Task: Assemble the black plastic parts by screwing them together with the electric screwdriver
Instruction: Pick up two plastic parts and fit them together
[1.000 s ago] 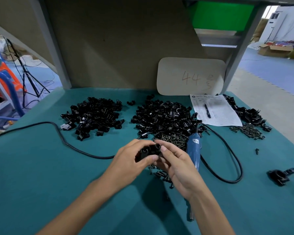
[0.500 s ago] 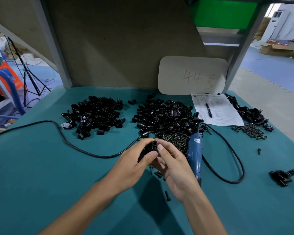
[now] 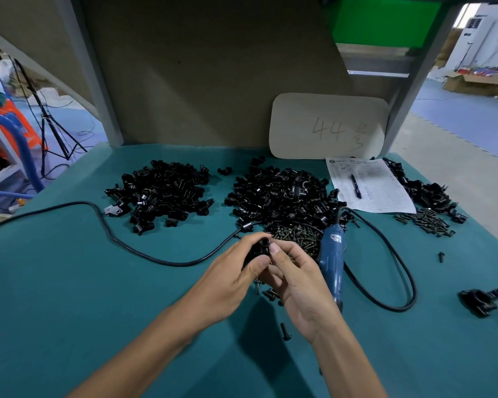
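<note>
Hands: my left hand point(image 3: 230, 278) and right hand point(image 3: 298, 282) clamp one black part point(image 3: 260, 249).
Electric screwdriver point(image 3: 332, 261): just beside my right hand, tip toward me.

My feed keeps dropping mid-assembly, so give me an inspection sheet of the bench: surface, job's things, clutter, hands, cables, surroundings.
Surface: teal mat, with a loose screw near the wrists.
Job's things: left pile, middle pile and right pile of black parts; screw heap by the middle pile; blue electric screwdriver lying right of the screw heap.
Clutter: paper sheet with a pen on it; board marked 44 at the back; a lone black piece at the right edge.
Hands: left hand and right hand both hold one black part.
Cables: black cord loops across the mat.
Surroundings: tripod at left; cardboard box far right.
</note>
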